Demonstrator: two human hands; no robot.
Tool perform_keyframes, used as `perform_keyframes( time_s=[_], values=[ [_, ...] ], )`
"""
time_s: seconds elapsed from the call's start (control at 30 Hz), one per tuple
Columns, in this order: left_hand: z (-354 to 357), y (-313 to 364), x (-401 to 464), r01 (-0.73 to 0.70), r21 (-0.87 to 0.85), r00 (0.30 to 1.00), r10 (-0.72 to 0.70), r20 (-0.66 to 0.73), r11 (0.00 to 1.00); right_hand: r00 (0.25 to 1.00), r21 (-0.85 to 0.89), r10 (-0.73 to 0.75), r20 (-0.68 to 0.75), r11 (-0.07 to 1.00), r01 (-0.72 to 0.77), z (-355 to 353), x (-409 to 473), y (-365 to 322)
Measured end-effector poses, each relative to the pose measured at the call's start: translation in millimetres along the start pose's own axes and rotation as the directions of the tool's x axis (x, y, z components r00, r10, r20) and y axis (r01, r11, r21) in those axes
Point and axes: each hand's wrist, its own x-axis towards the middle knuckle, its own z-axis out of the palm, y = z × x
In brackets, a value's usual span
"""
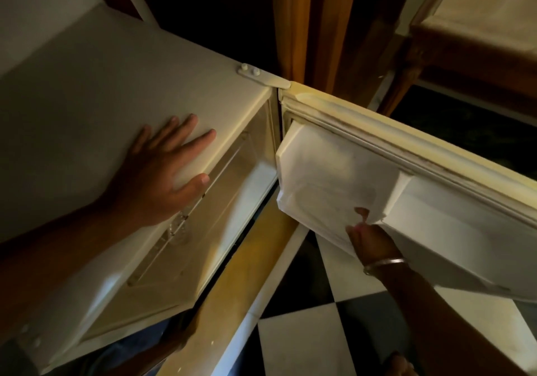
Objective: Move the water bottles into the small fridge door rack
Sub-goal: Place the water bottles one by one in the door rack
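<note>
I look down on a small cream fridge [87, 99] whose door [436, 149] stands open to the right. No water bottle is in view. My left hand [162, 178] lies flat, fingers spread, on the fridge top near its front edge. My right hand [372, 245], a metal bangle on its wrist, reaches up to the inside of the door. It pinches the lower edge of a translucent white flap [328, 172] over the upper door compartment, and one fingertip shows through the plastic. The door rack below is hidden by the flap and my arm.
The lit fridge interior [209, 215] shows only bare walls from this angle. A yellow wooden ledge [232, 288] runs under the fridge. Black and white floor tiles [302, 346] lie below the door. A wooden chair [465, 41] stands at the back right.
</note>
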Motion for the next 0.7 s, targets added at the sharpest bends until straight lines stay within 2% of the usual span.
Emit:
perform_keyframes(
  time_s=[0.1, 0.2, 0.3, 0.4, 0.53, 0.7],
  values=[
    [-2.0, 1.4, -0.4, 0.014, -0.029, 1.000, -0.014, 0.003, 0.999, 0.979, 0.111, -0.093, -0.184, 0.987, 0.114, 0.7, 25.5, -48.4],
    [-3.9, 2.8, 0.3, 0.016, -0.042, 1.000, -0.016, 0.007, 0.999, 0.962, 0.111, -0.181, -0.205, 0.972, 0.207, -0.6, 48.1, -74.0],
    [-4.4, 3.4, 0.6, 0.019, -0.055, 1.000, -0.019, 0.010, 0.998, 0.942, 0.203, -0.205, -0.264, 0.943, 0.263, -0.9, 60.8, -79.7],
    [-3.2, 2.4, 1.0, 0.020, -0.059, 1.000, -0.020, 0.015, 0.998, 0.949, 0.191, -0.242, -0.200, 0.941, 0.280, 10.6, 57.6, -75.9],
    [-1.5, -0.9, 1.0, 0.016, -0.062, 1.000, -0.015, 0.010, 0.998, 0.917, 0.033, -0.384, -0.112, 0.921, 0.389, 20.4, 60.3, -67.9],
    [1.2, -2.3, 1.4, 0.011, -0.072, 1.000, -0.011, -0.005, 0.997, 0.888, -0.012, -0.436, -0.148, 0.898, 0.439, 16.4, 74.2, -71.9]
  ],
)
